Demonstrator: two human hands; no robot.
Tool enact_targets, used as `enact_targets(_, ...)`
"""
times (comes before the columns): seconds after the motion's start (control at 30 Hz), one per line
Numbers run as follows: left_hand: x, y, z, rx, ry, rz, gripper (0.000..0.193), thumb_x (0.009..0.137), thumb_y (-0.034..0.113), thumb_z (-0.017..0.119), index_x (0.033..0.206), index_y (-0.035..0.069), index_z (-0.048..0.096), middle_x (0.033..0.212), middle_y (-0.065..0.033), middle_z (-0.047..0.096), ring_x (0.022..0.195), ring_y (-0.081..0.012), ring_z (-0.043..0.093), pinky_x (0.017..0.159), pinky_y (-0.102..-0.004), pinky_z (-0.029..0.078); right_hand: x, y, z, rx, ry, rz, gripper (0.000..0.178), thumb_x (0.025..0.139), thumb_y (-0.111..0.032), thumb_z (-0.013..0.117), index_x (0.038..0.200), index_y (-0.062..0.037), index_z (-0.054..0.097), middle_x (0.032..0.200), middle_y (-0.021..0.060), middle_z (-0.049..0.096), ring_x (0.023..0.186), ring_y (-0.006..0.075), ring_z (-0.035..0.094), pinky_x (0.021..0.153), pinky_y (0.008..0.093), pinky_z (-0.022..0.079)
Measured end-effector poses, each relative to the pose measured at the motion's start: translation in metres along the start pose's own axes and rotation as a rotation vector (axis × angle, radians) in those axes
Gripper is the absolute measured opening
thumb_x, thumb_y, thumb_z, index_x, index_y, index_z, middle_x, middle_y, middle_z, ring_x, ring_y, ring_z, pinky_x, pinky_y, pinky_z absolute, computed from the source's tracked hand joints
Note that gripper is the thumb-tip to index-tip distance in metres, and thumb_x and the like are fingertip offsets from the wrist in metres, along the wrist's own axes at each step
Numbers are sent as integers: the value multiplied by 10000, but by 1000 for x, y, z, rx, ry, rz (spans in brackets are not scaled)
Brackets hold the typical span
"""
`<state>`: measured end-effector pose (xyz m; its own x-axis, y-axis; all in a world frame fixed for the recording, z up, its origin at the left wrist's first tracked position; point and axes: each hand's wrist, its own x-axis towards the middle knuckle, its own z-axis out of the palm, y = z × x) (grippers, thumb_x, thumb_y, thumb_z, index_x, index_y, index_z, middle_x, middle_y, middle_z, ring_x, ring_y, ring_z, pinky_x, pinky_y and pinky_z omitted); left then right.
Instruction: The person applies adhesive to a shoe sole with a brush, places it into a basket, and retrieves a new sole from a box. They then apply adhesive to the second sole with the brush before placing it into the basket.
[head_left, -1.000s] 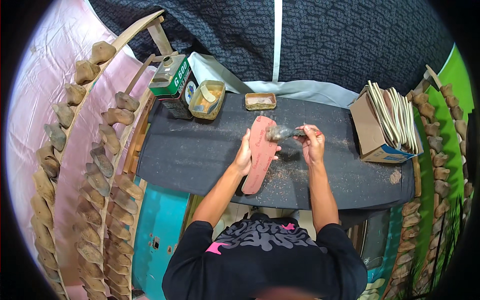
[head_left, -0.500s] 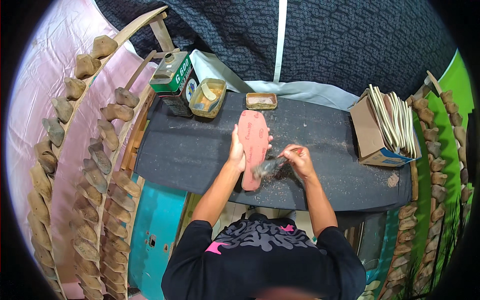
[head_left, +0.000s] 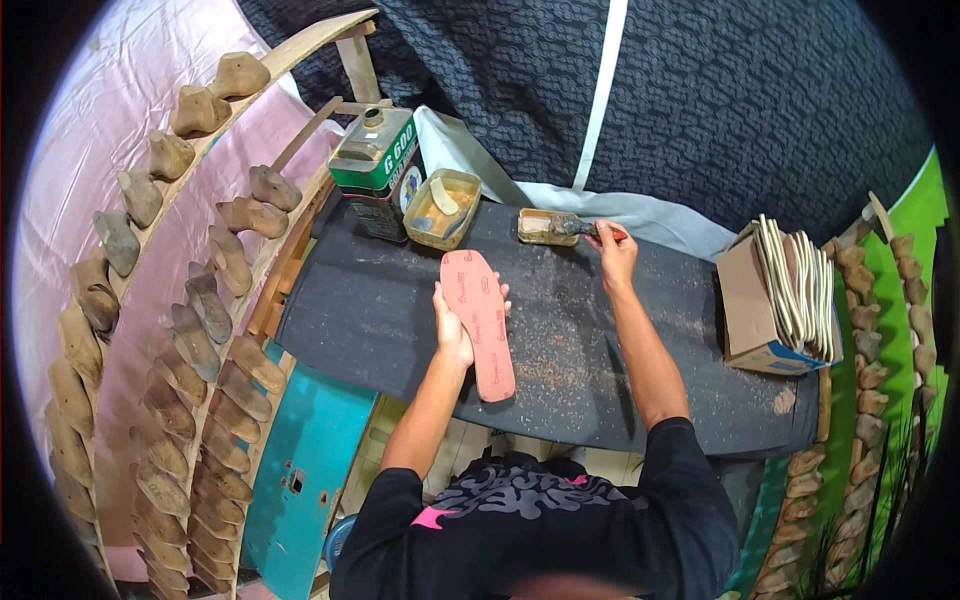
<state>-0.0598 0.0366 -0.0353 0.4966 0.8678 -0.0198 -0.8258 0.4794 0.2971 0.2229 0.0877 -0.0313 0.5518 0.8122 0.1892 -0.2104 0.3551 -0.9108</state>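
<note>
A pink shoe sole (head_left: 479, 322) lies lengthwise on the dark work board (head_left: 380, 310). My left hand (head_left: 455, 330) grips it along its left edge, fingers wrapped over the top. My right hand (head_left: 614, 250) reaches to the board's far edge and holds a brush (head_left: 580, 228) by its red handle. The bristles dip into a small rectangular tin of yellowish glue (head_left: 544, 227).
A second glue-stained tub (head_left: 441, 208) and a green and white can (head_left: 375, 160) stand at the back left. A cardboard box of stacked insoles (head_left: 785, 295) sits at the right. Racks of wooden shoe lasts (head_left: 190, 330) curve along both sides. Crumbs litter the board.
My right hand has carried the brush from over the sole back to the small glue tin. The left hand has turned the sole slightly and kept hold of it.
</note>
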Motion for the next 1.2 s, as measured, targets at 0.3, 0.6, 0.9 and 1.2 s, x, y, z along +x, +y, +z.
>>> enact_targets(0.3,-8,18,-15,-1,60,40,716,910,624,260,1381,95,361,1295,-145,481,1112,-333,519,902,-486,474,32,43,36,-195,37,20,187,874,-111,618,954,55,587,891,116,601,762,173,616,669,300,589)
enact_targets(0.6,0,2,-8,32,78,-16,738,909,632,238,1363,66,372,1238,-144,520,1081,-316,550,871,-459,498,11,12,-7,-226,224,-2,410,880,-52,550,1240,68,393,1169,193,495,878,268,640,696,308,568)
enact_targets(0.9,4,-18,1,-19,14,-73,795,889,672,255,1376,53,359,1296,-148,495,1129,-331,534,882,-449,497,-98,-30,-12,-227,-109,1,233,906,-17,492,1135,25,492,1039,148,581,829,203,641,698,299,553)
enact_targets(1.2,-44,-26,1,82,89,48,786,916,645,184,1361,25,373,1290,-156,497,1131,-269,530,931,-427,473,-196,-8,30,-91,-593,453,306,899,-67,542,1183,32,483,920,88,616,743,153,617,623,282,532)
